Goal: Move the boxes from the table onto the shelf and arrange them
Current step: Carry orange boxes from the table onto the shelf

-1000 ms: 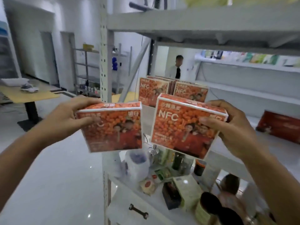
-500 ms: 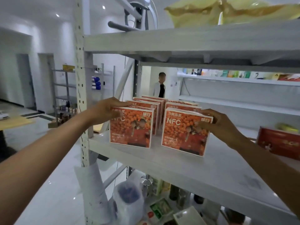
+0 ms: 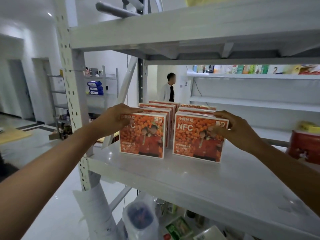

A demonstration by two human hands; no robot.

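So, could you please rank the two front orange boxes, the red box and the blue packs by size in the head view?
Left front orange box, right front orange box: alike, tied.
Red box, partly cropped.
Blue packs, though far off.
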